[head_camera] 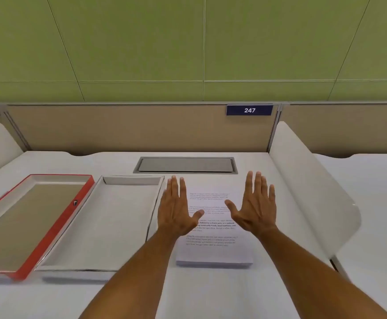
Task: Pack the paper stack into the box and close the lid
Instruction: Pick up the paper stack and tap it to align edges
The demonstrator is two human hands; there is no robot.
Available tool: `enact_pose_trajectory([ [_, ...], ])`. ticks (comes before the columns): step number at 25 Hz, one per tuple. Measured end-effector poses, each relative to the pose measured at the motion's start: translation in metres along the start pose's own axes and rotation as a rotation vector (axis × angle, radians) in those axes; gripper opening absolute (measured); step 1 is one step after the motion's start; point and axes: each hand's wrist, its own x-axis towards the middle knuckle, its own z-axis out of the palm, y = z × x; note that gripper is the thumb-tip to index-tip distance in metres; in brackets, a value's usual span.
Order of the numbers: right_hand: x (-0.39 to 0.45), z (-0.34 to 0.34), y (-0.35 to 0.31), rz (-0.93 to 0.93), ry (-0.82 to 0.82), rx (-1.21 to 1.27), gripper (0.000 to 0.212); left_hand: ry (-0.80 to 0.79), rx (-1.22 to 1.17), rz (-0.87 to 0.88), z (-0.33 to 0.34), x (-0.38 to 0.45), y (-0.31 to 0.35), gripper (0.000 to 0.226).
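Note:
A stack of printed white paper [213, 249] lies on the white desk in front of me. My left hand [176, 208] hovers over its left edge, palm down, fingers spread and holding nothing. My right hand [255, 203] is held over the stack's right side, also flat and open. Just left of the paper sits the empty white box [109, 226], open side up. Its red-rimmed lid [56, 229] lies upside down further left, touching the box.
A grey cable hatch [185, 165] is set into the desk behind the paper. A curved white side divider [312, 199] stands close to the right. A beige back partition carries a blue sign reading 247 [249, 110].

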Motion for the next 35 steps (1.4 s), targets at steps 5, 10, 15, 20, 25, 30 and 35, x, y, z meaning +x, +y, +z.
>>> enact_pose_trajectory([
  [5,-0.005,0.030,0.000,0.258,-0.223,0.353,0.065,-0.256,-0.232,-0.292,0.036,-0.005,-0.006,0.101],
  [10,-0.010,0.049,-0.004,0.522,-0.447,0.599,0.051,-0.363,-0.466,-0.508,0.051,-0.001,-0.009,0.085],
  [15,-0.002,0.062,-0.004,0.638,-0.484,0.747,0.045,-0.398,-0.614,-0.663,0.054,0.006,-0.006,0.067],
  [20,0.008,0.063,-0.001,0.680,-0.534,0.804,0.048,-0.431,-0.770,-0.697,0.056,0.017,-0.016,0.037],
  [25,0.016,0.067,0.003,0.660,-0.562,0.799,0.051,-0.471,-0.891,-0.692,0.060,0.023,-0.023,0.028],
  [30,0.023,0.070,0.003,0.669,-0.553,0.903,0.043,-0.447,-0.845,-0.657,0.061,0.027,-0.023,0.023],
  [35,0.025,0.074,0.013,0.723,-0.570,1.082,0.037,-0.440,-0.952,-0.669,0.059,0.033,-0.036,0.015],
])
